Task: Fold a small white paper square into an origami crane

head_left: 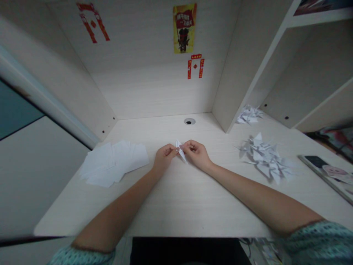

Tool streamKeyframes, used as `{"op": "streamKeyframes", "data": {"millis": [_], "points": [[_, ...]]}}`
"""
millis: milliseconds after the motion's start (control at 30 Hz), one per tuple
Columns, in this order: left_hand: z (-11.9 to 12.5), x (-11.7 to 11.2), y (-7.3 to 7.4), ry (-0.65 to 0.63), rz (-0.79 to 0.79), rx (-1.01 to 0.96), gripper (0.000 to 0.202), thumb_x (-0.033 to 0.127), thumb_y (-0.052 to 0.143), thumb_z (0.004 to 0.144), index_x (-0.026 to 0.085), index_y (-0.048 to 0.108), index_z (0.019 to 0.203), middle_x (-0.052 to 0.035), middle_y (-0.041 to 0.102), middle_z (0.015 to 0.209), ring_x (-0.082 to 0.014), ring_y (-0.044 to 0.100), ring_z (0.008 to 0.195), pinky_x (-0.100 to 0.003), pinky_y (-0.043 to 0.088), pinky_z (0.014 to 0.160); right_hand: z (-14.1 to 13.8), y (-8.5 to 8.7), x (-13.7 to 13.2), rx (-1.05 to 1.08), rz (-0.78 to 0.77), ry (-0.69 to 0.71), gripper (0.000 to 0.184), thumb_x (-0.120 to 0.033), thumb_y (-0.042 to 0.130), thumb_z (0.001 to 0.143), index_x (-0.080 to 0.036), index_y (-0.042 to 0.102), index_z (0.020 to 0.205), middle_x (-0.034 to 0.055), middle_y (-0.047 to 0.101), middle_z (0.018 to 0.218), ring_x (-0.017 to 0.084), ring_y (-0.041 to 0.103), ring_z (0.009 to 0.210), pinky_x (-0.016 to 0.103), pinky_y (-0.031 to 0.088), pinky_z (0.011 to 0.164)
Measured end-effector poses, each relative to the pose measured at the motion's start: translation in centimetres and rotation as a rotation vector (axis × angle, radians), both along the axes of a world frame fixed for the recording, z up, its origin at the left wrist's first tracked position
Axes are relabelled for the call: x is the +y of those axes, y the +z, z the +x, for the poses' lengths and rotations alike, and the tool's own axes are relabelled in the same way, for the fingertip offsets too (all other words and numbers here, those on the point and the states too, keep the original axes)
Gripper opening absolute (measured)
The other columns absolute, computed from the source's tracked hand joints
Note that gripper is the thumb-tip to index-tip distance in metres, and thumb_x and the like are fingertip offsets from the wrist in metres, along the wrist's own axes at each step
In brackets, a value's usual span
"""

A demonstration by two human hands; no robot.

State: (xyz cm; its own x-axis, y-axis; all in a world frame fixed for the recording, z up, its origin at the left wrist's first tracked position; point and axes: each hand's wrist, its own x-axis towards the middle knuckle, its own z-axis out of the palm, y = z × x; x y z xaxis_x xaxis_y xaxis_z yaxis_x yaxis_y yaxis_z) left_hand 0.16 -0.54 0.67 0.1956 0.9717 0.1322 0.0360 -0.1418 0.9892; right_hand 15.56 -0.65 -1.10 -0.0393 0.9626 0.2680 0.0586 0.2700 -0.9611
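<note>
A small folded white paper [182, 156], narrow and pointed at both ends, is held between my two hands just above the desk. My left hand [165, 154] pinches its left side with thumb and forefinger. From the right, my right hand [198, 152] grips the same paper between thumb and fingertips, the other fingers curled. The fingertips hide the middle of the folds. Left of my hands lies a spread stack of flat white paper sheets [118, 160]. On the right is a heap of folded white paper cranes [264, 156], their pointed wings and tails jumbled together.
Another pile of folded paper [249, 115] sits behind the shelf's upright panel [237, 73]. A phone-like flat object [328, 173] rests at the right. The desk [171, 206] has a round cable hole [189, 121] near the back wall, which carries red and yellow stickers [184, 27].
</note>
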Motion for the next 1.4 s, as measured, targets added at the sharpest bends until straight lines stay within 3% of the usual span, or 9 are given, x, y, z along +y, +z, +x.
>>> {"op": "streamKeyframes", "data": {"millis": [267, 700, 967, 1100, 1233, 1400], "points": [[-0.1, -0.1, 0.5, 0.042, -0.004, -0.007, 0.027, 0.04, 0.067, 0.068, 0.016, 0.058, 0.061, 0.0006, 0.057, 0.059, -0.0111, 0.05, 0.059, -0.023, 0.038, 0.059, 0.1, 0.1, 0.2, -0.012, 0.008, 0.02, 0.032, -0.049, 0.063, 0.074, -0.018, 0.062, 0.079, 0.0012, 0.063, 0.067, 0.013, 0.055, 0.061, 0.024, 0.041, 0.056], [0.0, -0.1, 0.3, 0.072, -0.01, 0.023, 0.026, 0.041, 0.066, 0.069, 0.016, 0.061, 0.063, 0.0001, 0.06, 0.061, -0.0116, 0.051, 0.061, -0.023, 0.039, 0.059, 0.0, 0.5, -0.1, -0.067, 0.031, -0.034, 0.032, -0.048, 0.065, 0.071, -0.016, 0.065, 0.071, 0.0003, 0.058, 0.058, 0.011, 0.047, 0.053, 0.025, 0.037, 0.052], [-0.1, 0.0, 0.3, 0.102, -0.031, 0.007, 0.023, 0.04, 0.066, 0.07, 0.017, 0.065, 0.071, -0.0008, 0.064, 0.066, -0.0136, 0.057, 0.066, -0.025, 0.042, 0.063, 0.1, 0.3, -0.2, -0.05, 0.039, -0.004, 0.029, -0.046, 0.066, 0.072, -0.017, 0.064, 0.076, 0.0024, 0.063, 0.066, 0.013, 0.054, 0.058, 0.025, 0.041, 0.056], [-0.1, 0.1, 0.1, 0.131, -0.061, -0.014, 0.024, 0.039, 0.068, 0.068, 0.017, 0.066, 0.08, -0.0023, 0.068, 0.072, -0.0148, 0.061, 0.069, -0.025, 0.043, 0.063, 0.2, 0.2, -0.3, -0.116, 0.118, -0.082, 0.027, -0.045, 0.064, 0.074, -0.018, 0.063, 0.07, 0.0025, 0.062, 0.064, 0.014, 0.052, 0.057, 0.027, 0.042, 0.056], [0.0, 0.0, 0.2, 0.147, -0.08, -0.045, 0.028, 0.036, 0.069, 0.067, 0.017, 0.068, 0.089, -0.0051, 0.071, 0.079, -0.0158, 0.064, 0.072, -0.027, 0.045, 0.066, 0.3, 0.4, -0.5, -0.174, 0.235, -0.159, 0.019, -0.039, 0.061, 0.077, -0.021, 0.059, 0.071, 0.0046, 0.068, 0.079, 0.017, 0.06, 0.072, 0.03, 0.045, 0.066], [0.2, -0.3, 0.5, 0.062, -0.05, -0.005, 0.02, 0.033, 0.067, 0.069, 0.017, 0.07, 0.08, -0.0054, 0.072, 0.086, -0.0179, 0.064, 0.08, -0.027, 0.046, 0.072, 0.3, 0.6, -0.9, -0.263, 0.292, -0.113, 0.012, -0.035, 0.06, 0.08, -0.023, 0.06, 0.079, 0.0047, 0.069, 0.095, 0.02, 0.062, 0.085, 0.034, 0.045, 0.075]]}}
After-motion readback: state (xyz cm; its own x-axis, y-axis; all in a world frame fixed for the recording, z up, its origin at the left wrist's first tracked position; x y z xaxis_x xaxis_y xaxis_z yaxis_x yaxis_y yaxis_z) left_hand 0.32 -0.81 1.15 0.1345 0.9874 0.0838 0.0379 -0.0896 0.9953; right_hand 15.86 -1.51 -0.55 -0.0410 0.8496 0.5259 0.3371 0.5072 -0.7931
